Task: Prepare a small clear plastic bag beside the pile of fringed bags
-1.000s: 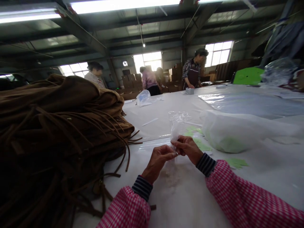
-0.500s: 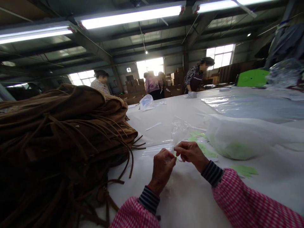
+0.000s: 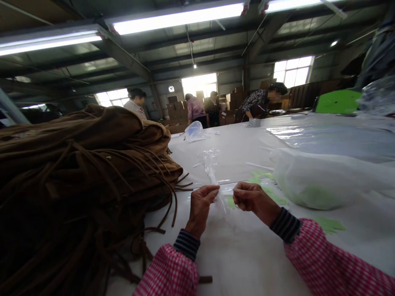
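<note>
Bag of green tags lies beside right hand.

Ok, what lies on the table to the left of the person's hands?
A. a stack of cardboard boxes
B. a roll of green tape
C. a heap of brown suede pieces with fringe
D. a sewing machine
C: a brown heap with dangling fringe fills the table's left side, beside the left hand, which pinches a clear bag along with the right hand.
</note>
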The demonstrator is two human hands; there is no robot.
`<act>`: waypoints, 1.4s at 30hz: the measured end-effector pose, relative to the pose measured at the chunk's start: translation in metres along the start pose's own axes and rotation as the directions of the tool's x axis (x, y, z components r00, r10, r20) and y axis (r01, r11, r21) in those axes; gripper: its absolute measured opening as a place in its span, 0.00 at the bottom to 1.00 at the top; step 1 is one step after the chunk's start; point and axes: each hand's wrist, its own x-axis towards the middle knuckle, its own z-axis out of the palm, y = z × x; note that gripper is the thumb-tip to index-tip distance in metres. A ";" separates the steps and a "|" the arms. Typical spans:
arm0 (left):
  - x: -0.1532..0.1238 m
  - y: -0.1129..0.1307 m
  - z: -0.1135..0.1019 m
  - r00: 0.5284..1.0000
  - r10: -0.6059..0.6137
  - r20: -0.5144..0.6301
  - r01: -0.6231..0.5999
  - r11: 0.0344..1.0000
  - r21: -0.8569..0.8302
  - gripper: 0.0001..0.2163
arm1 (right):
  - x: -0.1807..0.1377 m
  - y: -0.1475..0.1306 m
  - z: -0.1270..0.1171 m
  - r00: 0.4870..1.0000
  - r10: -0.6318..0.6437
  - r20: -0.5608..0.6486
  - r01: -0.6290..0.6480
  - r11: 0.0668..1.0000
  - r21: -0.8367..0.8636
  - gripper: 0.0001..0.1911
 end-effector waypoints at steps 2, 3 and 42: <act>0.001 0.003 -0.003 1.000 0.009 -0.014 -0.009 0.999 -0.032 0.17 | -0.003 -0.001 0.003 0.999 0.014 0.053 -0.015 1.000 0.009 0.18; 0.002 0.004 -0.004 1.000 0.015 -0.015 -0.016 0.999 -0.049 0.19 | -0.004 -0.002 0.005 0.996 0.023 0.080 -0.024 1.000 0.015 0.18; 0.010 -0.014 -0.014 0.976 0.114 -0.186 -0.075 0.976 0.204 0.17 | -0.013 -0.007 0.013 0.972 0.181 0.153 -0.130 0.948 -0.292 0.19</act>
